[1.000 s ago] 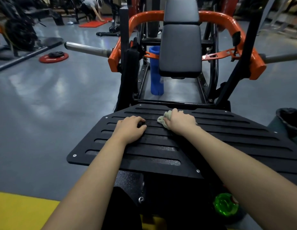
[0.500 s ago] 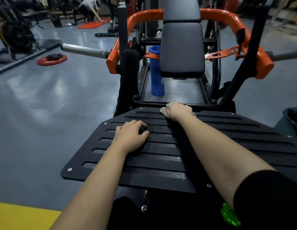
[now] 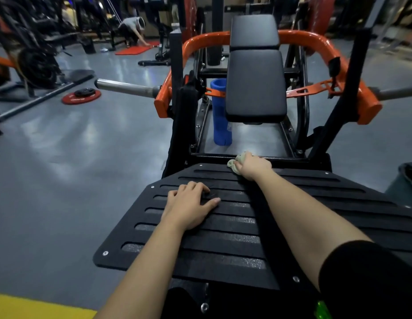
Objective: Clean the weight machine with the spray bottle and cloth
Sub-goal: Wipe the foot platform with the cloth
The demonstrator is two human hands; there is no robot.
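Now the right hand (image 3: 254, 165) has pushed the cloth (image 3: 237, 162) farther up the footplate (image 3: 223, 240).

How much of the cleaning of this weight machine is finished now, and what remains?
In hand: the right hand grips the cloth and presses it on the far edge of the black footplate; the left hand rests on the plate. Done: cannot tell; no wiped area stands out. Probably left: the black pads and the orange frame, which the cloth is not touching.
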